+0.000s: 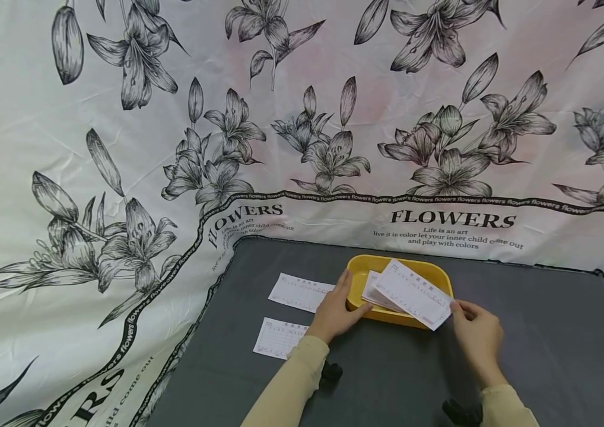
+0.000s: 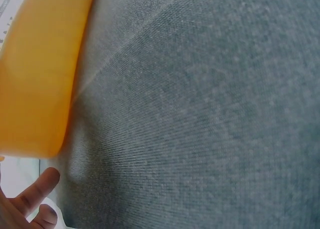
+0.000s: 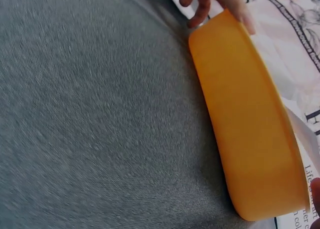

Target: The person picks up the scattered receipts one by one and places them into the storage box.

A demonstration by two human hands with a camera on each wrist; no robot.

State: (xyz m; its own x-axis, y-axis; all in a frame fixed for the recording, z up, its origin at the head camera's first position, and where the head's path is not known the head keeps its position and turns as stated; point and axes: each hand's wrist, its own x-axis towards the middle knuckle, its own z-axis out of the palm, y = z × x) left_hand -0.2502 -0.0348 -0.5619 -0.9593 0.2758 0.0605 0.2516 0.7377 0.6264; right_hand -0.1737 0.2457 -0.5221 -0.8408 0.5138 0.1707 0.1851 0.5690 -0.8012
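Observation:
A yellow plastic tray (image 1: 435, 274) stands on the dark grey cloth. My left hand (image 1: 333, 313) holds its left end, thumb at the front rim and fingers along the side. At the tray's right end, my right hand (image 1: 477, 339) pinches the corner of a white printed paper slip (image 1: 413, 294), which lies slantwise across the tray and overhangs its front rim. More white slips (image 1: 370, 289) lie under it inside the tray. The right wrist view shows the tray's long side (image 3: 245, 119) with the left hand's fingers (image 3: 202, 11) at its far end.
Two printed slips lie left of the tray, an upper slip (image 1: 298, 292) and a lower slip (image 1: 279, 338) partly behind the left arm. The grey tabletop cloth (image 1: 553, 332) extends to the right. A white flower-printed sheet (image 1: 334, 219) rises behind and at the left.

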